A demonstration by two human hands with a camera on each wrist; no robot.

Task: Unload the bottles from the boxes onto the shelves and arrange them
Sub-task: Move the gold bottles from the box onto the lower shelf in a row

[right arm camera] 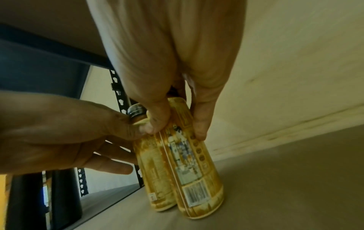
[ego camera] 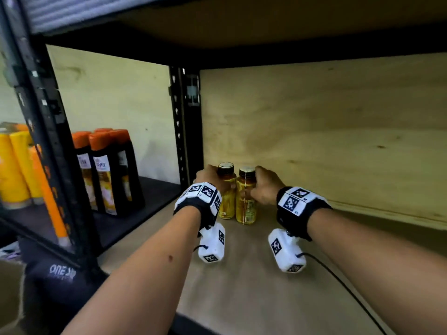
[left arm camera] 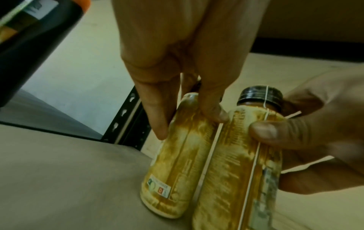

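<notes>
Two yellow bottles with dark caps stand upright and touching on the shelf [ego camera: 254,274], set deep toward its back left corner beside the black upright post [ego camera: 185,126]; starting there probably leaves the bare board to the right and front free for further bottles. The left hand [ego camera: 209,176] has its fingers curled around the upper body of the left bottle [ego camera: 227,189], thumb on the near side and fingertips [left arm camera: 159,129] reaching down its far side. The right hand [ego camera: 266,187] likewise grips the right bottle [ego camera: 246,197] just below the cap, thumb pressed on the label facing the other bottle. Both forearms reach straight in, roughly parallel, wrists level with the bottle shoulders. Gripping high near the caps seems meant to steady each bottle while nudging the pair flush together. In the neighbouring bay to the left stand dark bottles with orange caps [ego camera: 106,170], already lined up, with yellow containers [ego camera: 17,165] further left.
</notes>
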